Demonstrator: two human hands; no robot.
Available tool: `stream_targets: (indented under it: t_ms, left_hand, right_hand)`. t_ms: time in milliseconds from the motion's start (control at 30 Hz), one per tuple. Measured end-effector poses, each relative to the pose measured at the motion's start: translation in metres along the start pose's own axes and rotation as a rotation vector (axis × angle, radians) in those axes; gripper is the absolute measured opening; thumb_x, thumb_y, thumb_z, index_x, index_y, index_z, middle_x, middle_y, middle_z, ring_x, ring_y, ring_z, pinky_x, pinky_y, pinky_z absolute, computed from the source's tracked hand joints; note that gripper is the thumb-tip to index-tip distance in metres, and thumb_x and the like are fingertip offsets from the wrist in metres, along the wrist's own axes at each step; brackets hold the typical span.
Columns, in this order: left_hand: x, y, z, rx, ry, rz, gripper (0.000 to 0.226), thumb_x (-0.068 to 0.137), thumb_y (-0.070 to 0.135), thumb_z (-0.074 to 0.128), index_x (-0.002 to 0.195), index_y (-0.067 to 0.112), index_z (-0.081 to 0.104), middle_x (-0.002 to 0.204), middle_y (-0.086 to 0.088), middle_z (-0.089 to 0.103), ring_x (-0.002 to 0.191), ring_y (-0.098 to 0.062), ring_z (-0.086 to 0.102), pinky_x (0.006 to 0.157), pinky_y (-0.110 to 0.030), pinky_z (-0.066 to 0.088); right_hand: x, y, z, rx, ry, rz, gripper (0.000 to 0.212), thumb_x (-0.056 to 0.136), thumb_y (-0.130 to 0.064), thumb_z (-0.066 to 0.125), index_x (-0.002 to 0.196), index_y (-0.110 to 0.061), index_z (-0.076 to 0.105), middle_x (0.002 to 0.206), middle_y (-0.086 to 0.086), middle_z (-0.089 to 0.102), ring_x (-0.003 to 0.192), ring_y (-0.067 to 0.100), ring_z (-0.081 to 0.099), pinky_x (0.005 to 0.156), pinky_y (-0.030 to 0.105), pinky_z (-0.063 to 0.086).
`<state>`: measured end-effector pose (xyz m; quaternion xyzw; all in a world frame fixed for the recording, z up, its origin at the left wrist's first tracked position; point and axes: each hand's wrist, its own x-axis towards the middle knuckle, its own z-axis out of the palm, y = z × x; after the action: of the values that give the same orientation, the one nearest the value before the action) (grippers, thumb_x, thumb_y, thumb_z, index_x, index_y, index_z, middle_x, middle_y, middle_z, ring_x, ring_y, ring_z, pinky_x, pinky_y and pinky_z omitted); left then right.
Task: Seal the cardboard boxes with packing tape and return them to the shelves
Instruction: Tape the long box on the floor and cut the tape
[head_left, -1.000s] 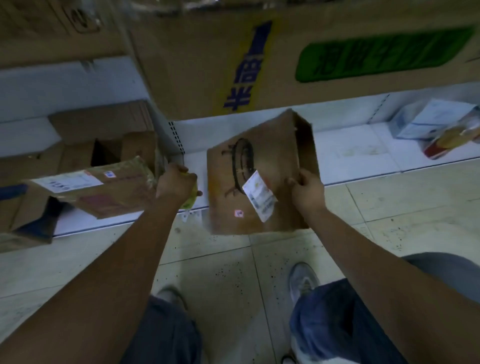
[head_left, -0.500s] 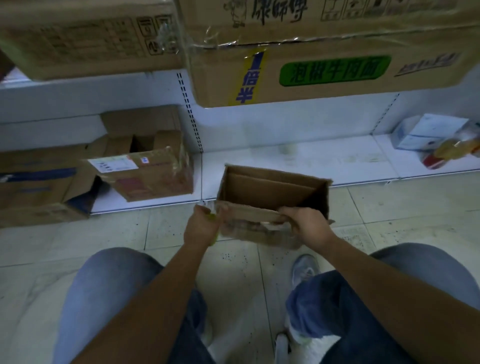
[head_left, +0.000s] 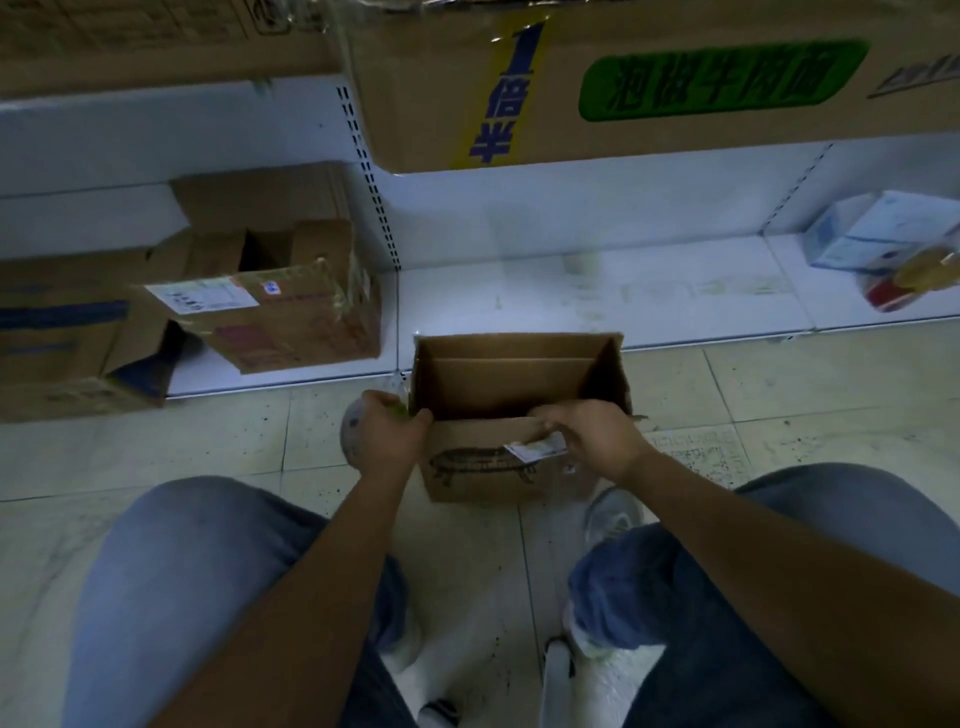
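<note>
While crouched over the tiled floor (head_left: 218, 452), holds an open cardboard box (head_left: 498, 467) upright between the knees, just in front of the bottom shelf (head_left: 649, 301). Left hand (head_left: 387, 434) curls around the box's near left corner, thumb hooked over the rim, with something yellow-green pinched between palm and cardboard; cannot tell what it is. Right hand (head_left: 597, 434) grips the near wall's top edge toward the right, fingers folded over the rim and partly covering a white shipping label (head_left: 535, 448) stuck on the front face. Shows a dark oval print (head_left: 480, 462) across that front face, left of the label. Stands mouth up, flaps not closed, bare brown inside walls in view. Sits apart from a second box (head_left: 291, 317) on the shelf to the left, wrapped in shiny tape and bearing its own white label (head_left: 200, 295). Behind that, more open cartons (head_left: 260, 239). Overhead, a large carton (head_left: 649, 83) with a green patch and a yellow-and-blue strip. Far right on the shelf, small white packets (head_left: 883, 234) beside something red and yellow, too blurred to name. Blue jeans (head_left: 197, 582) on both legs, and a grey shoe (head_left: 613, 512) just right of the box's base.
</note>
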<state>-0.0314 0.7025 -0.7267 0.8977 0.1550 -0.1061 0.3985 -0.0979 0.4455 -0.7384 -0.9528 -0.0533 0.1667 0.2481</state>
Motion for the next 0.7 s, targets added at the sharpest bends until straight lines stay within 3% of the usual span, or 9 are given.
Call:
stream_targets:
  t_ms: [133,267,333,400,433,467,533,600,700]
  left_hand:
    - [-0.005,-0.016,0.021,0.205,-0.123,0.249,0.034,0.09,0.012,0.063,0.122,0.017,0.051,0.098,-0.001,0.065,0.092,-0.024,0.066,0.08,-0.041,0.058]
    - [0.003,-0.018,0.039,0.292,-0.137,0.344,0.059,0.093,0.019,0.062,0.147,0.016,0.039,0.128,-0.012,0.061,0.11,-0.03,0.062,0.089,-0.039,0.053]
    - [0.005,-0.015,0.047,0.415,-0.221,0.391,0.06,0.094,0.017,0.06,0.149,0.016,0.035,0.128,-0.014,0.061,0.108,-0.031,0.063,0.085,-0.035,0.051]
    - [0.007,-0.011,0.052,0.463,-0.237,0.395,0.058,0.095,0.014,0.058,0.148,0.013,0.035,0.126,-0.016,0.062,0.106,-0.032,0.063,0.083,-0.034,0.05]
    - [0.009,-0.01,0.053,0.46,-0.23,0.384,0.06,0.095,0.013,0.058,0.149,0.011,0.033,0.128,-0.017,0.061,0.108,-0.032,0.063,0.085,-0.034,0.05]
    - [0.011,-0.008,0.054,0.45,-0.226,0.376,0.064,0.095,0.013,0.058,0.151,0.011,0.029,0.132,-0.018,0.059,0.111,-0.032,0.062,0.088,-0.035,0.05]
    - [0.016,-0.008,0.053,0.426,-0.246,0.362,0.07,0.096,0.018,0.06,0.155,0.012,0.022,0.144,-0.019,0.05,0.122,-0.034,0.056,0.096,-0.037,0.049]
    - [0.02,-0.005,0.051,0.402,-0.3,0.344,0.071,0.098,0.031,0.058,0.155,0.014,0.018,0.141,-0.018,0.052,0.12,-0.032,0.057,0.091,-0.036,0.048]
    - [0.023,0.003,0.045,0.361,-0.46,0.314,0.09,0.089,0.064,0.057,0.154,0.017,0.015,0.138,-0.012,0.056,0.117,-0.029,0.059,0.084,-0.029,0.042]
  right_hand:
    - [0.013,0.011,0.016,-0.189,-0.085,-0.026,0.04,0.097,-0.007,0.051,0.128,-0.03,0.062,0.12,0.004,0.067,0.11,0.026,0.061,0.094,0.041,0.05]
    - [0.024,0.018,0.004,-0.056,-0.075,0.005,0.045,0.103,-0.042,0.045,0.141,-0.02,0.054,0.142,0.007,0.055,0.132,0.026,0.046,0.111,0.039,0.036]
    - [0.034,0.022,-0.012,0.021,0.245,0.106,0.049,0.104,-0.048,0.037,0.131,-0.015,0.062,0.134,0.009,0.061,0.125,0.027,0.052,0.105,0.04,0.039]
    - [0.042,0.032,-0.028,-0.088,0.623,0.257,0.042,0.103,-0.038,0.04,0.109,-0.008,0.068,0.107,0.013,0.069,0.099,0.033,0.061,0.081,0.039,0.045]
    - [0.044,0.04,-0.033,-0.081,0.688,0.378,0.036,0.102,-0.031,0.044,0.103,-0.004,0.067,0.098,0.014,0.067,0.091,0.034,0.061,0.074,0.038,0.043]
    - [0.045,0.047,-0.034,-0.032,0.654,0.492,0.033,0.103,-0.028,0.044,0.101,-0.002,0.064,0.093,0.013,0.063,0.089,0.033,0.061,0.07,0.036,0.042]
    - [0.046,0.053,-0.025,-0.006,0.341,0.636,0.04,0.104,-0.034,0.042,0.103,-0.001,0.064,0.092,0.013,0.06,0.092,0.032,0.062,0.068,0.033,0.041]
    - [0.046,0.057,-0.01,-0.127,0.044,0.57,0.048,0.104,-0.043,0.038,0.119,-0.005,0.063,0.122,0.017,0.056,0.112,0.032,0.055,0.076,0.036,0.047]
    - [0.045,0.055,-0.002,-0.205,-0.19,0.503,0.074,0.099,-0.067,0.018,0.15,-0.019,0.042,0.164,0.006,0.012,0.15,0.032,0.008,0.11,0.051,0.035]
